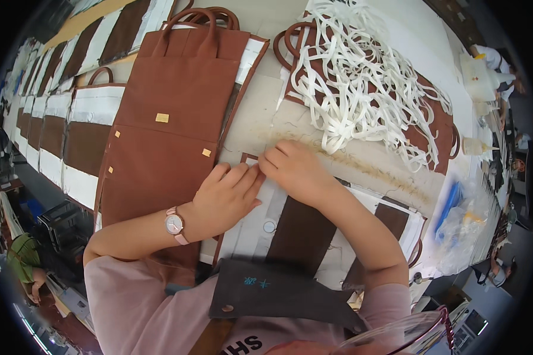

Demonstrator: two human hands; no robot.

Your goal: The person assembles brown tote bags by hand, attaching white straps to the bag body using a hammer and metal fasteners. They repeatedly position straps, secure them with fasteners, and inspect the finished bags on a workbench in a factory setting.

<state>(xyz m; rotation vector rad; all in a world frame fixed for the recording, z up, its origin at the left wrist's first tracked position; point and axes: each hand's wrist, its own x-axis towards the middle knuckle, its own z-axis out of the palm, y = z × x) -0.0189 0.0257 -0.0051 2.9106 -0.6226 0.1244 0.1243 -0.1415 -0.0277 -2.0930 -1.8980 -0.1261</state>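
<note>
At a crowded worktable, a person's left hand [228,195] and right hand [299,173] meet over the upper left corner of a brown-and-white panel [299,228], which lies flat between the forearms. Fingers on both hands are bent and drawn together at the tips, close to touching; whether they pinch the panel's edge or something smaller cannot be told, as the knuckles cover the spot. Close beside the left hand lies a brown bag [175,89], its handles pointing away from the wearer, with a small gold patch [162,118] on its front and others lower down; any marking on them is too small to read. Blue characters stand out on the dark apron [290,302], while bold dark lettering, partly cut off, crosses the pale pink shirt [130,302]. A pink-strapped watch [174,224] circles the left wrist. Beyond the right hand, a tangle of white strips [361,77] covers more brown pieces. Striped panels [89,145] line the far left, and white bottles [478,80] stand at right.
</note>
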